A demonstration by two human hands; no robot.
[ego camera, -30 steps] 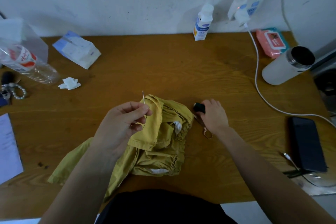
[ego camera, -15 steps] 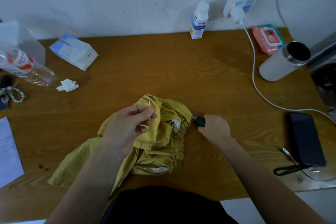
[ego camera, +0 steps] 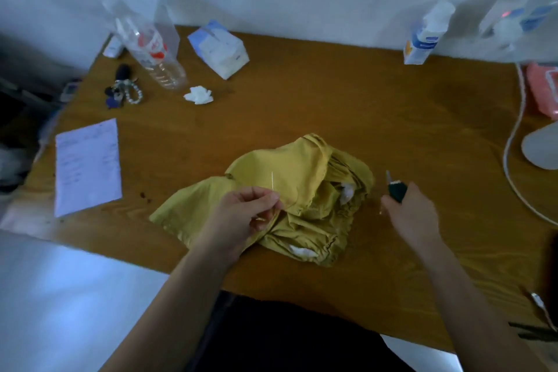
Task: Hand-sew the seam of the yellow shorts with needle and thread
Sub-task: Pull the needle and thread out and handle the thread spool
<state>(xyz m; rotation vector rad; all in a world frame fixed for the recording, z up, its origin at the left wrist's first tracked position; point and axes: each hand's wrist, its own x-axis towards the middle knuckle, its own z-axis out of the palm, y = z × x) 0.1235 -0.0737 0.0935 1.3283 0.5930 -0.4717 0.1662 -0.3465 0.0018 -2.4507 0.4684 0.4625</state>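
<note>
One wooden table (ego camera: 332, 106), one pair of yellow shorts (ego camera: 290, 166) crumpled at its middle. Two hands: left hand (ego camera: 241, 220) over the shorts, fingertips pinching one needle (ego camera: 273, 180), tip up; right hand (ego camera: 413, 214) just beside them, curled round one green-handled cutter (ego camera: 397, 190).

crumpled yellow shorts (ego camera: 305, 187) on table, needle (ego camera: 273, 180) upright above.

Matt, crumpled cloth shorts (ego camera: 302, 190) lie on a grained wood desk (ego camera: 332, 106), beside a clear glossy plastic bottle (ego camera: 151, 51) and paper sheet (ego camera: 87, 166).
</note>
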